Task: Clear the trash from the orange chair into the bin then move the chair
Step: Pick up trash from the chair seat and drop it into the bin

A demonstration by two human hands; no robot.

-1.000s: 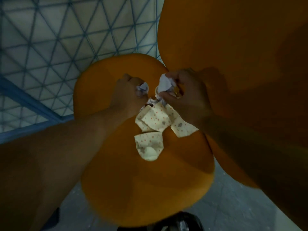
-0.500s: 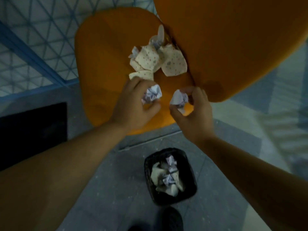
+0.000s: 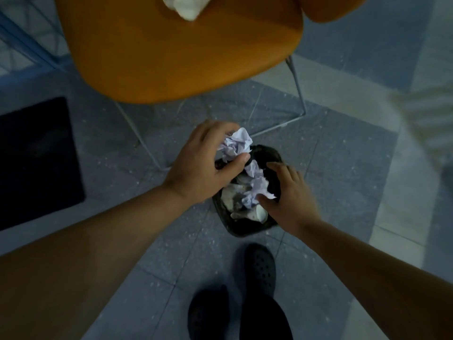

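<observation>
Nearest the camera, two dark perforated clogs (image 3: 259,268) are standing on the grey speckled floor tiles (image 3: 343,168), with dark trouser legs above them. Just beyond the feet, a small black bin (image 3: 245,230) is sitting on the floor, already holding a heap of crumpled paper and pale scraps (image 3: 242,204).

The right hand (image 3: 290,200) is hovering over the bin's right side with its fingers spread and relaxed, gripping nothing; a crumpled paper ball (image 3: 257,185) is lying or dropping just beside its fingertips, inside the bin's mouth, and whether it is touching the hand cannot be told.

The left hand (image 3: 203,165) is hanging above the bin's far left rim, its fingers and thumb curling around a second crumpled paper wad (image 3: 236,144), which is sticking out past the knuckles.

Farther off, the orange chair (image 3: 176,57) is standing on thin metal legs (image 3: 297,89), its seat well apart from the bin. More pale trash (image 3: 187,6) is lying on the seat at the top edge of view. To the left, a dark square mat (image 3: 36,163) is lying on the floor.
</observation>
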